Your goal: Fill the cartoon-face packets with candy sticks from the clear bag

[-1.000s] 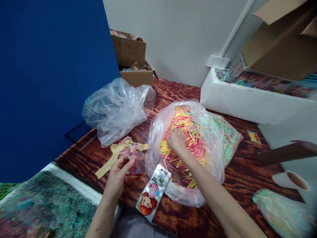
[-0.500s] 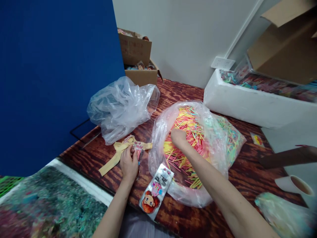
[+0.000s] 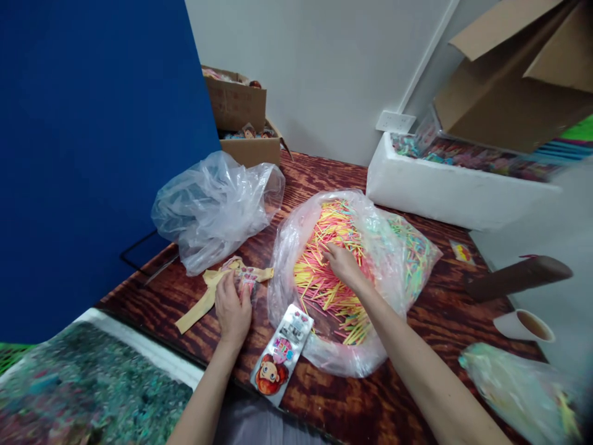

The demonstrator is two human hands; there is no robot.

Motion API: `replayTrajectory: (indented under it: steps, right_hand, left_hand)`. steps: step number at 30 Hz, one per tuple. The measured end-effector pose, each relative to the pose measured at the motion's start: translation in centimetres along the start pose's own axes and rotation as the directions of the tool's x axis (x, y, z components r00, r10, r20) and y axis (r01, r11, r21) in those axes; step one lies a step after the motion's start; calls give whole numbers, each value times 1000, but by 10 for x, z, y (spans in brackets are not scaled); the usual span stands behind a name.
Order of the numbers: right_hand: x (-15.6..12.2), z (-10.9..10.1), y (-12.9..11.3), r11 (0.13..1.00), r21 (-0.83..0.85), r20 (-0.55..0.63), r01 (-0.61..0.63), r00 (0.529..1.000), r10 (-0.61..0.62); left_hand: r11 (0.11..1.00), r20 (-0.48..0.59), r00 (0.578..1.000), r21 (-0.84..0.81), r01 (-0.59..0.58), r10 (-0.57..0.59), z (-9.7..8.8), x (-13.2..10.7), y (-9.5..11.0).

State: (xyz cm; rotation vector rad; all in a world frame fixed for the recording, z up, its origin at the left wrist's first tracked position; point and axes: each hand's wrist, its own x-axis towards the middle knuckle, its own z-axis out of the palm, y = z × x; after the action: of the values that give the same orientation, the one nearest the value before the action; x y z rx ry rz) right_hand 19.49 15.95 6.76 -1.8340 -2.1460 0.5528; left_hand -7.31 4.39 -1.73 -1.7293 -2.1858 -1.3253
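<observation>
My left hand (image 3: pixel 233 309) rests on the table, its fingers curled over a small clear printed packet (image 3: pixel 247 278) with pink inside. Beneath and beside that packet lies a yellow strip of cloth (image 3: pixel 197 312). My right hand (image 3: pixel 343 262) is over an open clear plastic bag (image 3: pixel 283 247), fingertips pinched among thin pink and yellow sticks (image 3: pixel 333 290); some sticks seem to be between them, though the fingers partly hide this. A silver pouch with a cartoon face (image 3: pixel 282 355) lies between my forearms, against the bag's near edge.
A crumpled clear bag (image 3: pixel 217 204) lies at back left beside a blue panel (image 3: pixel 102 154). Cardboard boxes (image 3: pixel 250 151) and a white foam box (image 3: pixel 454 191) stand behind. To the right are a brown cylinder (image 3: pixel 521 278), a paper cup (image 3: pixel 507 324) and another filled bag (image 3: pixel 514 383).
My right hand has shifted slightly and turned, so its pinched fingertips now show above the sticks. My left hand stays at the small packet. The whole view has swung a little to the right.
</observation>
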Motion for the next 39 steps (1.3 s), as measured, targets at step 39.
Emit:
replayTrajectory:
  steps: [39]
  right_hand:
    - [-152,69,10,570,821,7,-26,999,36]
  left_hand:
    - [950,513,850,-310,49,124,-39,-61,91]
